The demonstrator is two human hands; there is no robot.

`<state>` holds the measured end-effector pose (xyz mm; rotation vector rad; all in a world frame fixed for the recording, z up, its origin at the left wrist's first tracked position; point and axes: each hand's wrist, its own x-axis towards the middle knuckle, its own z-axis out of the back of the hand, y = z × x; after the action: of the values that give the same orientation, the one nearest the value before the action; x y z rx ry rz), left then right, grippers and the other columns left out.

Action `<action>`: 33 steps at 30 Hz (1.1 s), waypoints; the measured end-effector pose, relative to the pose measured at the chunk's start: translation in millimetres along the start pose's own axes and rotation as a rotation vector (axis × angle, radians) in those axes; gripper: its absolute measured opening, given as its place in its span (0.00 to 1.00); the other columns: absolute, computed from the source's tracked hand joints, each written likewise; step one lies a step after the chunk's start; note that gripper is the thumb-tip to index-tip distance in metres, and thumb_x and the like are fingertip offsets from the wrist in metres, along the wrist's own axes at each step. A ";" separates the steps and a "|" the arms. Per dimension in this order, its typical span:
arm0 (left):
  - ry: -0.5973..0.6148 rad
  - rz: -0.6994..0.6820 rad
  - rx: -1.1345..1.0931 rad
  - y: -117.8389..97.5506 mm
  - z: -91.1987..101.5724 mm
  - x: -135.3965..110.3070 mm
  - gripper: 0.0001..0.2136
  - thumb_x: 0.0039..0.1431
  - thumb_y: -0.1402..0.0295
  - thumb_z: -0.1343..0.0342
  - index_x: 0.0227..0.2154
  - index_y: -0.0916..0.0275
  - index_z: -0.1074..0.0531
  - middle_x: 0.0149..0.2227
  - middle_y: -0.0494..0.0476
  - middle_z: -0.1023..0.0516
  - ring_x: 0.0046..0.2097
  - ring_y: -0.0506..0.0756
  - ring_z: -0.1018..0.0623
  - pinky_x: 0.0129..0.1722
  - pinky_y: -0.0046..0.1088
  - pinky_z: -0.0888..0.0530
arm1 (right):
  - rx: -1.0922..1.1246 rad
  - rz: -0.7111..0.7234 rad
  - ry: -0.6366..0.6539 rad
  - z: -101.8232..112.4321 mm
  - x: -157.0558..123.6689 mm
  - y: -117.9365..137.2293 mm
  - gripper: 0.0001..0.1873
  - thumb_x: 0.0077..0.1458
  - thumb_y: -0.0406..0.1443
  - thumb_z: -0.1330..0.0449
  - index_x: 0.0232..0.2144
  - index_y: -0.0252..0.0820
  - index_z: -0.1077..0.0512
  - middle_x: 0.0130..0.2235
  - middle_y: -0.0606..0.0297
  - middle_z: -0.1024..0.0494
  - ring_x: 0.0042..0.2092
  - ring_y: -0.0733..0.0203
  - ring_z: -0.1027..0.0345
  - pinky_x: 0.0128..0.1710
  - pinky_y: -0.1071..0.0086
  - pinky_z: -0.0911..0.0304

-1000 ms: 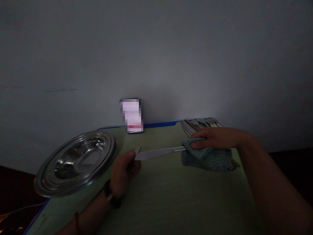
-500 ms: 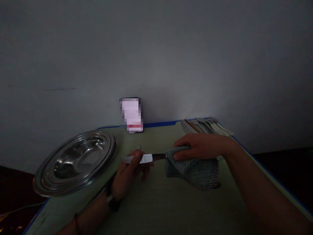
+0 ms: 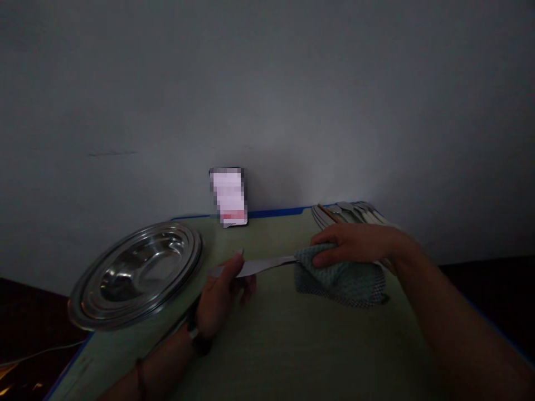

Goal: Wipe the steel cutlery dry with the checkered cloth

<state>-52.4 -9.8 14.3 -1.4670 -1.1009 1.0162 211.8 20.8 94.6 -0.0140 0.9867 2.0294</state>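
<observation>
My left hand (image 3: 221, 289) is closed on one end of a long flat metal utensil (image 3: 267, 265), with the thumb on top. The utensil widens toward that hand and its other end runs under a grey-green cloth (image 3: 338, 284), so its exact kind is hidden. My right hand (image 3: 355, 243) grips the cloth from above, fingers folded over it around the utensil's far end. The cloth has a checked border and its lower part hangs loose above the table.
Nested shiny metal basins or plates (image 3: 137, 278) stand on the left of the green table (image 3: 267, 345). Several pieces of cutlery (image 3: 346, 210) lie at the back right, partly behind my right hand. A phone (image 3: 229, 195) leans on the wall (image 3: 267, 100). A dark thin strip lies under my left wrist.
My right hand and the cloth have moved slightly right and up, baring more of the utensil. The utensil has turned, so its white glare is gone. The view has shifted a little.
</observation>
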 end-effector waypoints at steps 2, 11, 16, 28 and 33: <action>0.002 -0.026 0.021 -1.3 -0.5 -0.1 0.20 0.56 0.54 0.48 0.19 0.64 0.32 0.17 0.50 0.31 0.18 0.48 0.34 0.16 0.21 0.37 | 0.039 -0.024 -0.006 2.2 -4.2 -4.2 0.24 0.54 0.53 0.49 0.37 0.39 0.28 0.34 0.64 0.24 0.34 0.63 0.32 0.29 0.72 0.41; -0.057 -0.119 0.088 -0.2 3.0 6.3 0.12 0.55 0.61 0.41 0.34 0.66 0.24 0.35 0.61 0.20 0.37 0.58 0.21 0.29 0.28 0.25 | -0.051 -0.045 -0.068 -1.7 2.5 10.0 0.23 0.55 0.53 0.51 0.34 0.40 0.30 0.34 0.63 0.26 0.34 0.62 0.33 0.28 0.71 0.42; -0.005 -0.055 0.147 -3.6 0.4 4.2 0.15 0.54 0.59 0.41 0.38 0.67 0.23 0.37 0.64 0.19 0.36 0.60 0.20 0.31 0.32 0.24 | -0.110 0.032 -0.004 -10.6 11.2 19.0 0.21 0.56 0.51 0.50 0.37 0.42 0.30 0.37 0.63 0.25 0.36 0.61 0.33 0.30 0.71 0.43; 0.000 -0.129 0.082 3.4 1.7 -1.6 0.16 0.58 0.60 0.43 0.44 0.64 0.24 0.36 0.61 0.18 0.35 0.56 0.21 0.38 0.32 0.26 | -0.057 -0.013 -0.024 -3.3 4.7 -2.4 0.22 0.57 0.51 0.51 0.39 0.41 0.29 0.37 0.64 0.24 0.38 0.60 0.31 0.34 0.71 0.39; -0.013 -0.176 -0.017 8.5 10.1 3.9 0.15 0.58 0.59 0.43 0.42 0.63 0.24 0.36 0.61 0.18 0.35 0.55 0.21 0.37 0.31 0.26 | -0.088 -0.069 -0.117 5.8 -6.7 -14.7 0.21 0.57 0.50 0.52 0.39 0.41 0.29 0.37 0.63 0.24 0.39 0.60 0.31 0.37 0.70 0.38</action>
<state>-60.1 -4.6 4.2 -1.3520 -1.2279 0.8962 228.2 24.6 91.5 0.0233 0.8127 1.9850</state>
